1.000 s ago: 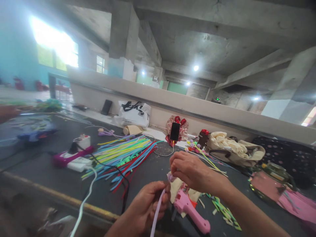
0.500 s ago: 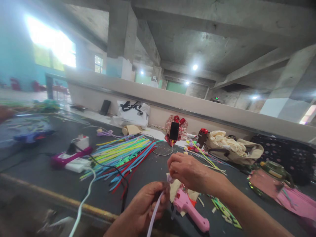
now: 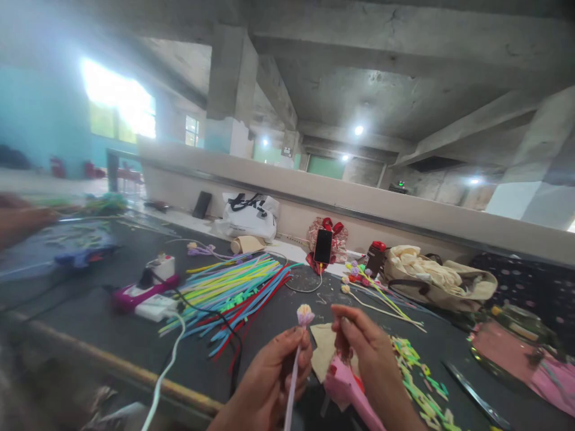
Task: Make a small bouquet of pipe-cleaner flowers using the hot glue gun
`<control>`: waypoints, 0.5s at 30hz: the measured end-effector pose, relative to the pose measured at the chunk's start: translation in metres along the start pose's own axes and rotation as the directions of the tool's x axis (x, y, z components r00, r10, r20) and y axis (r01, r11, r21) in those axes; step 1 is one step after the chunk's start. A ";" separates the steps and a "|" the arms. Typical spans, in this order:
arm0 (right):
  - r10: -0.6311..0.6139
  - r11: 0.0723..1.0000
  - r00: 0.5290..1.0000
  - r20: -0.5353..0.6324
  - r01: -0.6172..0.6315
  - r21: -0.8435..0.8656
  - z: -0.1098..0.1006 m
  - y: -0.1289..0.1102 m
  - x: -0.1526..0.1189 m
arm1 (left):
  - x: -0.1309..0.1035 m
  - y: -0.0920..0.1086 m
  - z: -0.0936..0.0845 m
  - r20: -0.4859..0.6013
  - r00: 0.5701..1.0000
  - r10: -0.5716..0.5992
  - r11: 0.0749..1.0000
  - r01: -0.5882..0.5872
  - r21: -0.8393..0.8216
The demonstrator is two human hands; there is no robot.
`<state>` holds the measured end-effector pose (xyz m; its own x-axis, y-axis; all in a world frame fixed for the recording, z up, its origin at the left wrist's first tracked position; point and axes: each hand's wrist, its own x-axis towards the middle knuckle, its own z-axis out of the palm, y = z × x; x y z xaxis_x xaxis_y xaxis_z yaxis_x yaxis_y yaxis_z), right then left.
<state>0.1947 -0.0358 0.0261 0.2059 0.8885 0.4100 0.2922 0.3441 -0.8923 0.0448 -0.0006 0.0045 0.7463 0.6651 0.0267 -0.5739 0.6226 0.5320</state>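
A pipe-cleaner flower (image 3: 305, 315) with a pale yellow and lilac head stands nearly upright. My left hand (image 3: 283, 359) pinches it just below the head, and its lilac stem (image 3: 291, 389) runs down in front of the palm. Close by on the right is my right hand (image 3: 366, 344), apart from the flower, with its fingers curled together; whatever they may hold is too small or hidden. It hovers above a pink hot glue gun (image 3: 345, 386) and covers part of it. Under the gun lies a beige sheet (image 3: 322, 347).
Pipe cleaners (image 3: 233, 287) in several colours lie left of centre, beside a power strip (image 3: 144, 293) with cables. Cut green and yellow pieces (image 3: 420, 374) and tweezers (image 3: 474, 392) are at right. A phone (image 3: 323, 246) leans at the back. Another person's hand (image 3: 22, 218) shows far left.
My right hand has moved away from the flower, right and down toward the glue gun. The flower head, hidden before, now shows above my left hand. The view has shifted slightly.
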 end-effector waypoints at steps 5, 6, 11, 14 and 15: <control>-0.243 0.958 0.970 -0.026 0.235 -0.166 0.025 0.004 -0.018 | -0.004 -0.001 0.011 -0.188 0.946 0.264 0.938 -0.206 0.280; -0.288 0.939 0.957 -0.032 0.275 -0.205 0.028 0.001 -0.018 | -0.004 -0.001 0.012 -0.201 0.937 0.287 0.921 -0.212 0.326; -0.381 0.877 0.925 0.015 0.366 -0.311 0.033 -0.006 -0.019 | -0.002 0.002 0.011 -0.154 0.911 0.383 0.835 -0.270 0.480; -0.411 0.850 0.911 0.017 0.390 -0.355 0.034 -0.005 -0.021 | -0.002 0.004 0.010 -0.134 0.892 0.432 0.756 -0.277 0.594; -0.410 0.845 0.912 0.013 0.385 -0.370 0.034 -0.004 -0.021 | -0.003 0.005 0.010 -0.127 0.885 0.449 0.721 -0.274 0.637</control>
<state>0.1578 -0.0459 0.0147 0.0555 0.6735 0.7371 0.6716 0.5212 -0.5267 0.0433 -0.0034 0.0153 0.3601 0.9199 0.1552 -0.4037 0.0037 0.9149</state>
